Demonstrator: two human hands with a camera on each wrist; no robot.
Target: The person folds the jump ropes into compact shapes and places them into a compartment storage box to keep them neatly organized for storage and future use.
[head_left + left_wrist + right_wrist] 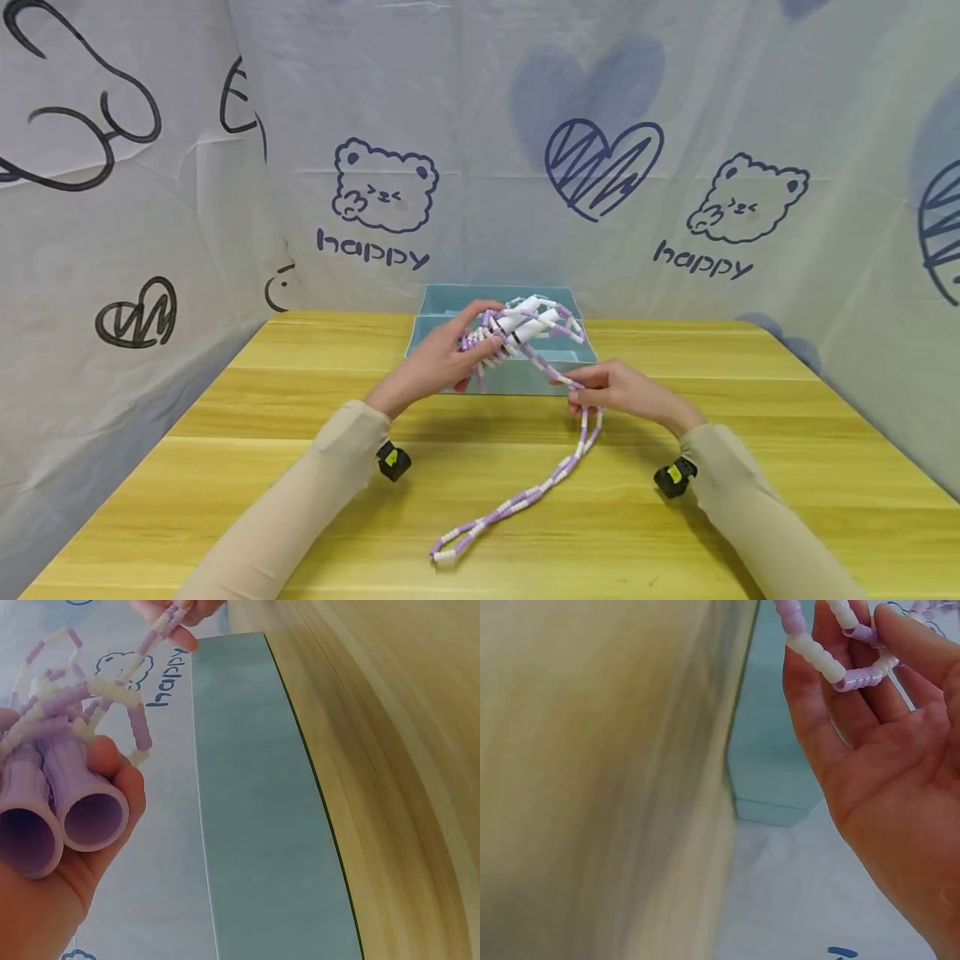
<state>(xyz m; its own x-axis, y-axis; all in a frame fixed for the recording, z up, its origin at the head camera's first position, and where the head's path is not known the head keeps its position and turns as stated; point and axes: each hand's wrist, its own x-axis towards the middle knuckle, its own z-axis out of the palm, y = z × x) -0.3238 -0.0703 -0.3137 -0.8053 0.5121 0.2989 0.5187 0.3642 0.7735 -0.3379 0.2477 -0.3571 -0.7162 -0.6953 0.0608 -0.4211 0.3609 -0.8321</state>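
Note:
My left hand [444,357] grips a beaded jump rope by its two pale handles [534,327], held side by side, with several loops of purple and white beads gathered around them. In the left wrist view the hollow ends of the handles [96,817] face the camera. To the right and a little lower, my right hand [618,390] pinches two strands of the beaded rope [817,658] between thumb and fingers. From there the doubled rope [536,492] hangs toward the front and ends in a narrow loop over the table.
Behind the hands, at the table's far edge, stands a blue-green box [536,382] with its lid [465,297] raised at the back. The wooden table [247,417] ends at a printed cloth backdrop [480,208]. Each wrist wears a small black camera [393,461].

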